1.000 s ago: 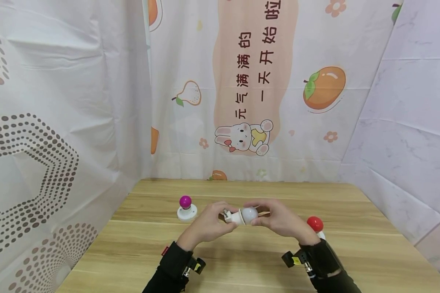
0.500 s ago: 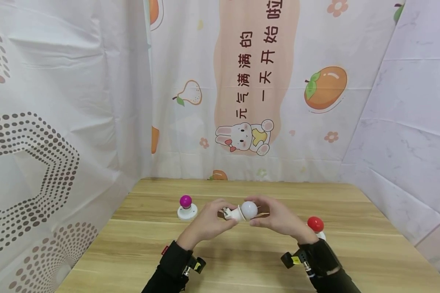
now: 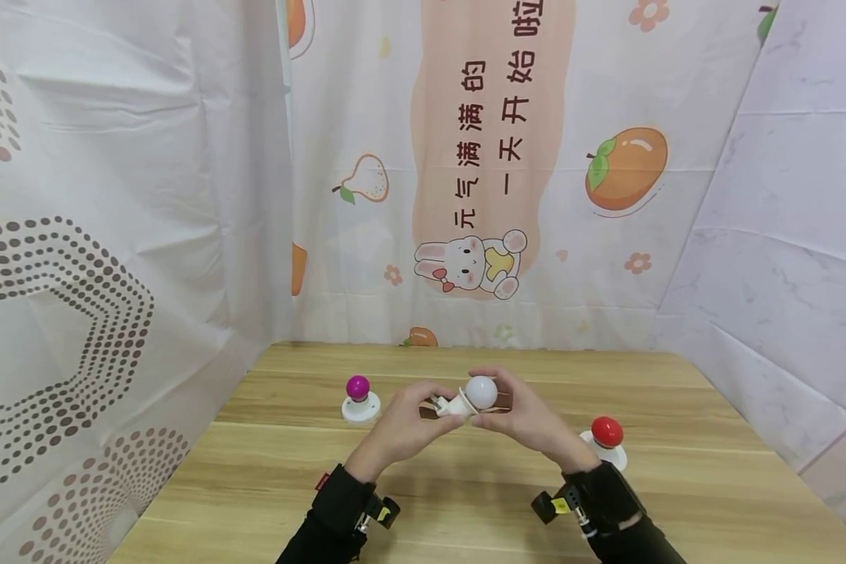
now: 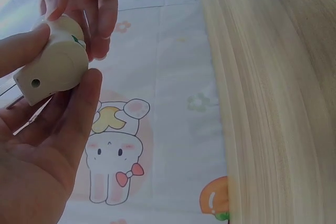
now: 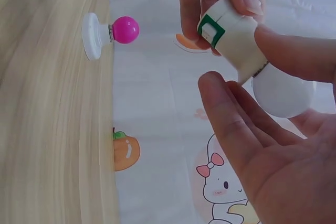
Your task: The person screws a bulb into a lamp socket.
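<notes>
My left hand [image 3: 407,425] pinches a white plug-in lamp socket [image 3: 458,405] between thumb and fingers, above the table. A round white light bulb [image 3: 481,392] sits in the socket's right end, tilted up. My right hand [image 3: 518,411] is spread around the bulb. In the right wrist view its thumb [image 5: 294,53] lies over the seam of socket and bulb, while its fairly straight fingers [image 5: 228,114] reach past the bulb's other side. A green-edged switch [image 5: 211,32] shows on the socket [image 5: 236,43].
A magenta bulb [image 3: 357,388] on a round white base [image 3: 361,412] stands at the table's back left. To the right, beside my right forearm, is a red bulb [image 3: 607,432] on a white base [image 3: 615,458]. Printed curtains [image 3: 366,258] hang behind the wooden table [image 3: 423,501].
The socket and bulb have tilted, bulb end up. My right hand has moved slightly up and left, its thumb now nearer the socket rim. The left hand keeps its grip.
</notes>
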Motion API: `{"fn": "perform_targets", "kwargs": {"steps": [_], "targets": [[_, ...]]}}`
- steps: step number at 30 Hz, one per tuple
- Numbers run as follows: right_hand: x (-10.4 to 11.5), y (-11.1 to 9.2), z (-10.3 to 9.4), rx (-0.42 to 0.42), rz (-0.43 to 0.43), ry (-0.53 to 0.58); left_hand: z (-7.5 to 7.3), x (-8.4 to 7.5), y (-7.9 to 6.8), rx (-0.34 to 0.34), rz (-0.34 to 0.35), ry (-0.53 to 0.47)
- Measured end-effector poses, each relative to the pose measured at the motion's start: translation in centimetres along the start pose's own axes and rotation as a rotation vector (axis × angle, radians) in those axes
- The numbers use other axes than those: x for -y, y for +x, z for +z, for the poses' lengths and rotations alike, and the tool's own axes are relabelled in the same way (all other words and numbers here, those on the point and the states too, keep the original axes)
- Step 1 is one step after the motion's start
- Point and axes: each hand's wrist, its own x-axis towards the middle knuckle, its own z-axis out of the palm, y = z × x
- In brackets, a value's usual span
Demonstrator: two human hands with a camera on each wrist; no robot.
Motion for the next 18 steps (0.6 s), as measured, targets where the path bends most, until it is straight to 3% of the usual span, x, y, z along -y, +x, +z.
{"fn": "perform_targets", "kwargs": {"steps": [5, 13, 18], "targets": [[-0.03, -0.08, -0.02, -0.019, -0.017, 0.011, 0.0, -0.04, 0.11, -0.002, 0.002, 0.007], [0.3, 0.13, 0.1, -0.028, -0.033, 0.064, -0.13, 0.13, 0.24, -0.023, 0.066, 0.059], [0.4, 0.47, 0.15, -0.044, -0.044, -0.008, 0.09, 0.26, 0.47, -0.029, 0.033, 0.099]]}}
